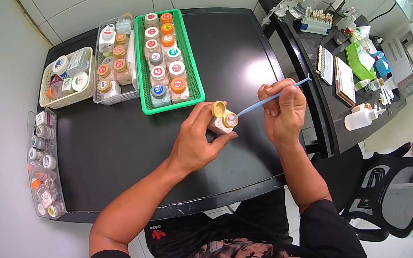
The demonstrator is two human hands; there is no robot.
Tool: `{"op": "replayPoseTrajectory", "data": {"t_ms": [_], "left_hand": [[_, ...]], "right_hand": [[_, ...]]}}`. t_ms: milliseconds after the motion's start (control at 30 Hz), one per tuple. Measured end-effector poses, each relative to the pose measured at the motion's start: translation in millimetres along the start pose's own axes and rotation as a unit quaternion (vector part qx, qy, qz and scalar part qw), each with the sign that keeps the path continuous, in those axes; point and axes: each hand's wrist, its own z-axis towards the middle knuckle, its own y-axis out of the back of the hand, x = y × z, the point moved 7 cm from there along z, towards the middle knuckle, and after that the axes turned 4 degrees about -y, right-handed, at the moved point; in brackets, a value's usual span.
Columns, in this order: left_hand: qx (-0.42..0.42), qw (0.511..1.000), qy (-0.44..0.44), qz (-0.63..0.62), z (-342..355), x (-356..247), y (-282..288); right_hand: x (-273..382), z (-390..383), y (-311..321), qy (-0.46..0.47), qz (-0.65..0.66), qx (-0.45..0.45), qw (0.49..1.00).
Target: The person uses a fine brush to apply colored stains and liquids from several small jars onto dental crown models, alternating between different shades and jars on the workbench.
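Note:
My left hand [191, 141] is closed around a small bottle [220, 125] of pale pinkish contents, tilted above the black table. Its gold-yellow flip cap [219, 108] stands open, hinged back from the mouth. In my right hand [285, 112], a thin light-blue plastic stick [261, 102] is pinched between thumb and fingers. One end of the stick meets the bottle's mouth; I cannot tell how far inside it reaches. The other end, small and forked-looking, points up to the right past my fingers.
A green basket [198, 78] holds rows of capped bottles behind my left hand. Left of it stand a clear bin [96, 93], a cream basket [50, 105] and a clear tray [32, 176] of small jars. To the right are a cluttered dark side counter [338, 141] and a chair [389, 193].

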Motion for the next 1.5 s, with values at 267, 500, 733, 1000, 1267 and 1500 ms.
{"op": "replayPoseTrajectory", "data": {"t_ms": [267, 500, 733, 1000, 1267, 1500], "left_hand": [[-0.003, 1.0, -0.012, 0.018, 0.6, -0.3, -0.2], [-0.006, 1.0, 0.021, -0.015, -1.6, 6.2, 0.3], [0.012, 0.996, 0.021, -0.09, -3.6, 7.6, -7.2], [0.006, 0.997, -0.021, -0.075, -4.9, -1.4, 0.6], [0.04, 0.993, -0.065, -0.087, -4.7, -4.5, -6.3], [0.085, 0.991, -0.015, -0.097, -0.4, -6.6, -1.8]], "right_hand": [[-0.1, -0.7, 3.8, -0.008, -0.03, -0.02, 0.999], [-4.0, 0.4, 7.3, -0.003, -0.038, -0.031, 0.999], [0.4, 2.5, 29.7, 0.016, 0.143, -0.162, 0.976], [14.5, 7.9, 15.6, 0.086, -0.034, -0.077, 0.993], [-3.9, 11.5, 27.3, 0.055, -0.016, -0.09, 0.994], [-12.8, 11.2, 25.2, 0.059, -0.049, -0.111, 0.991]]}}
